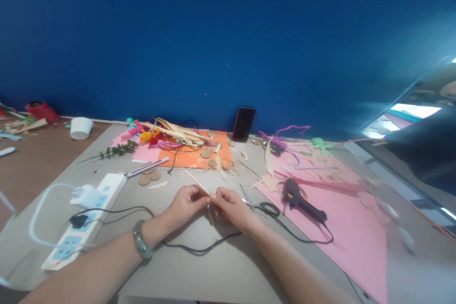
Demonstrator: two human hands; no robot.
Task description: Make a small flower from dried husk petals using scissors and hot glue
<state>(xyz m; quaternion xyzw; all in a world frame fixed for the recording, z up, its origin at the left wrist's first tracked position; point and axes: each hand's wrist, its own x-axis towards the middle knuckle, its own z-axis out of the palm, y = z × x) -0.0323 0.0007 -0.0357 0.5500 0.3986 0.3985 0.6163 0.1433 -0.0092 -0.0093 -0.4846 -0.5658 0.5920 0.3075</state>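
Over the middle of the grey table, my left hand [185, 206] and my right hand [232, 205] meet with fingertips pinched together. Between them is a thin, pale straw-coloured strip [196, 181], one end pointing up and left. A short tan piece hangs below the fingers; whether it belongs to the same strip I cannot tell. A green bangle [141, 240] circles my left wrist. Just right of my right hand lie scissors [249, 203], their handles by a coiled black cord. Farther right, a black glue gun [302, 202] rests on pink paper [352, 235].
A white power strip [103, 199] with plugs lies left; its black cord passes below my hands. Dried strips [181, 132] and wooden discs [206, 152] lie on orange paper [174, 160]. A phone [244, 124] leans on the blue wall. A white cup [81, 128] stands far left.
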